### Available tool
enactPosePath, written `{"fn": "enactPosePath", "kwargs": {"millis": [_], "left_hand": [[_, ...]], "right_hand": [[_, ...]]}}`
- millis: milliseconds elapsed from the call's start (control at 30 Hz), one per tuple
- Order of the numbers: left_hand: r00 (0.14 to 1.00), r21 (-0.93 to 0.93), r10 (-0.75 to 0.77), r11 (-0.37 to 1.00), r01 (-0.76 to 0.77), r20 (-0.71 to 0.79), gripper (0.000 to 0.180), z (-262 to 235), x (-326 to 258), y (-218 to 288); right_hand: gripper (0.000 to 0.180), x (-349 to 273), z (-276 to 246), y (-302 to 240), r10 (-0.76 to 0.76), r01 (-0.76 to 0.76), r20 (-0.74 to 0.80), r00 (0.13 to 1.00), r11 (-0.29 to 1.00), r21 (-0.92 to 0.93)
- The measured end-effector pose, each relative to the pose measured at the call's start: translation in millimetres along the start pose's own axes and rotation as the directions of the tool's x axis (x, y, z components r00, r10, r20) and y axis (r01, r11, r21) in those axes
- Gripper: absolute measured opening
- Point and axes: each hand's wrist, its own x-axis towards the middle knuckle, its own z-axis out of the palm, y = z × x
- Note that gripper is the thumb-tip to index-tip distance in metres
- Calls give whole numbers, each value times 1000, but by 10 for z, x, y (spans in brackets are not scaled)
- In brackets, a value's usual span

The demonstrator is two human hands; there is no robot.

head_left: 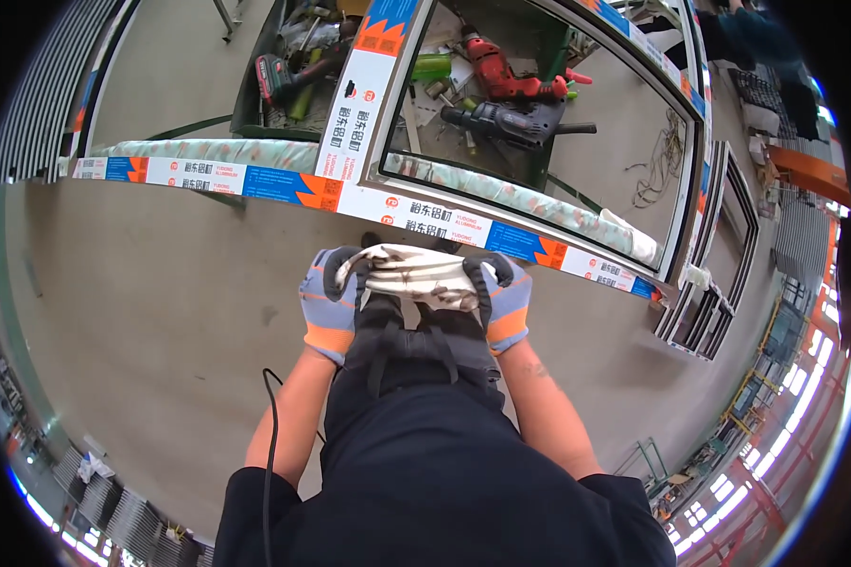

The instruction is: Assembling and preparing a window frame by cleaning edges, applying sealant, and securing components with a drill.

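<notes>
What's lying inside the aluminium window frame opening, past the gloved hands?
Through the white-taped aluminium frame: a red power drill, a dark grey drill and a green bottle on a green stand. The frame's upright bar covers part of the clutter, so the rest cannot be made out.

White protective film [284, 181] with blue and orange printed blocks along the frame bars [359, 94]; no packages, signs or screens.

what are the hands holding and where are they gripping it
Both hands hold a white, dirty cloth bundle by its ends: the left hand grips the left end, the right hand the right end, just below the aluminium frame.
</notes>
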Motion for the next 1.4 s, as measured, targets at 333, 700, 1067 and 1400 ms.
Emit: {"fn": "enactPosePath", "kwargs": {"millis": [333,700,1067,1400], "left_hand": [[886,224,328,884,-410,327,36,-85,77,531],[980,470,163,878,-92,-111,17,-139,339,106],[947,330,163,942,-66,-276,27,10,841,-48],[994,617,102,780,-104,39,30,412,754,-115]], "right_hand": [[20,-62,160,-330,40,-61,519,854,998,24],[27,390,-391,-183,-106,48,-148,983,937,-347],[22,881,-1051,434,-507,232,-93,857,539,-810],[23,879,-1079,409,-432,157,-124,893,558,-815]]}}
